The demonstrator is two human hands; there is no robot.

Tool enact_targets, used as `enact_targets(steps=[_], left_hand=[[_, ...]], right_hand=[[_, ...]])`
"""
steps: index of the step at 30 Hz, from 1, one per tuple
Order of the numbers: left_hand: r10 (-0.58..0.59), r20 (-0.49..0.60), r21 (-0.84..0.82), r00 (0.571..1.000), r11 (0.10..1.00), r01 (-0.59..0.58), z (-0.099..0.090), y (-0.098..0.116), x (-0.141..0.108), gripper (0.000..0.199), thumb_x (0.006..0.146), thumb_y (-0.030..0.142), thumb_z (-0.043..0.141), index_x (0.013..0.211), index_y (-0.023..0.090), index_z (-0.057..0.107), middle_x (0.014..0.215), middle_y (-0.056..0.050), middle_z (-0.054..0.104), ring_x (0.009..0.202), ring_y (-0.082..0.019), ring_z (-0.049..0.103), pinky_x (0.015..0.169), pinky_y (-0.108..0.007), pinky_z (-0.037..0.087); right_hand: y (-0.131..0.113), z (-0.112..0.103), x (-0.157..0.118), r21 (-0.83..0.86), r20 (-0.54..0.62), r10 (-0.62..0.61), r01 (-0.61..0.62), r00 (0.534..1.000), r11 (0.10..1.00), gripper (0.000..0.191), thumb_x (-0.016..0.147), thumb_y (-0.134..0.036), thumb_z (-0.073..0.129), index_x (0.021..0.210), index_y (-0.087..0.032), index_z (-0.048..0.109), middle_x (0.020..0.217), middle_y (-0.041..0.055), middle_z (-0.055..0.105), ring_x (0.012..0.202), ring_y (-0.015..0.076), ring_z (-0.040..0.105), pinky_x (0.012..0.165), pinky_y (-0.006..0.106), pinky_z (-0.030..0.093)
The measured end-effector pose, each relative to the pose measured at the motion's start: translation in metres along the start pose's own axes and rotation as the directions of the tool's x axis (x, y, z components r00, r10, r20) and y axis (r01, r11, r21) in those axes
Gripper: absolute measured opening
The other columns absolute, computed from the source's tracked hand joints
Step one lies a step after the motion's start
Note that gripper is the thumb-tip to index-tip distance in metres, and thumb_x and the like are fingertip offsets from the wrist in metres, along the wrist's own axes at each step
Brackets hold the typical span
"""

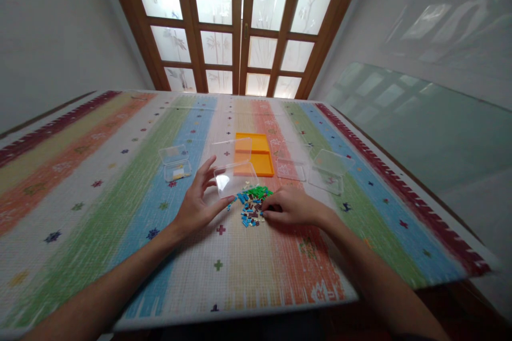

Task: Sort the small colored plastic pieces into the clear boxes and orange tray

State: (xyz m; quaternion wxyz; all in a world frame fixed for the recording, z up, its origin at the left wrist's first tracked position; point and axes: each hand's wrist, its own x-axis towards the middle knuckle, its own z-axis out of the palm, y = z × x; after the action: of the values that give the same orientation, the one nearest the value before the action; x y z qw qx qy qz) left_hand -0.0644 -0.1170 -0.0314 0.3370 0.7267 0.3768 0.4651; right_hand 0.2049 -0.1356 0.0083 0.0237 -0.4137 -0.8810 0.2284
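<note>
A loose pile of tiny building bricks [251, 210], blue, green, brown and cream, lies on the striped tablecloth. My right hand [288, 205] rests at the pile's right side, fingers curled and tips down among the bricks; anything pinched there is too small to make out. To the left, my left hand [202, 197] has thumb and fingers spread apart. It is beside a clear plastic box [236, 178] with its lid raised, just behind the pile; whether the fingers touch the box I cannot tell. The left thumb points at a few blue bricks.
Behind the clear box lies an open orange case [261, 162]. A small clear box [177, 170] holding something pale and yellow stands at left. Two more open clear boxes, one [291, 169] nearer and another [327, 178] farther right, sit beyond my right hand. A striped tablecloth [132, 213] covers the table.
</note>
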Motion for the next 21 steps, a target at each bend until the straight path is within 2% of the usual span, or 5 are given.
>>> enact_targets(steps=[7, 14, 21], left_hand=[[0.013, 0.005, -0.001, 1.0, 1.0, -0.013, 0.0013, 0.0007, -0.0005, 0.089, 0.084, 0.031, 0.079, 0.158, 0.039, 0.029, 0.143, -0.011, 0.059, 0.133, -0.029, 0.058, 0.105, -0.05, 0.054], [0.015, 0.007, 0.016, 1.0, 1.0, -0.015, 0.0009, 0.0028, -0.0001, 0.089, 0.084, 0.031, 0.079, 0.158, 0.037, 0.029, 0.142, -0.01, 0.06, 0.132, -0.029, 0.058, 0.105, -0.048, 0.053], [0.001, 0.013, 0.013, 1.0, 1.0, -0.001, 0.0012, 0.0023, -0.0016, 0.087, 0.085, 0.032, 0.078, 0.157, 0.036, 0.03, 0.141, -0.011, 0.06, 0.133, -0.029, 0.058, 0.106, -0.049, 0.052]], right_hand=[[-0.0017, 0.0023, 0.0021, 0.003, -0.026, -0.019, 0.019, 0.999, 1.0, 0.02, 0.091, -0.019, 0.059, 0.084, -0.02, 0.078, 0.073, 0.0032, 0.071, 0.062, 0.014, 0.055, 0.061, 0.026, 0.032], [-0.0015, 0.0042, 0.0035, -0.065, -0.07, 0.07, -0.075, 0.995, 0.995, 0.018, 0.092, -0.021, 0.061, 0.088, -0.018, 0.078, 0.077, 0.0056, 0.073, 0.067, 0.0158, 0.058, 0.062, 0.027, 0.031], [-0.0031, 0.0042, 0.0043, -0.087, -0.075, 0.037, -0.043, 0.997, 0.995, 0.019, 0.091, -0.019, 0.06, 0.08, -0.019, 0.075, 0.07, 0.0041, 0.07, 0.063, 0.0144, 0.053, 0.06, 0.027, 0.03]])
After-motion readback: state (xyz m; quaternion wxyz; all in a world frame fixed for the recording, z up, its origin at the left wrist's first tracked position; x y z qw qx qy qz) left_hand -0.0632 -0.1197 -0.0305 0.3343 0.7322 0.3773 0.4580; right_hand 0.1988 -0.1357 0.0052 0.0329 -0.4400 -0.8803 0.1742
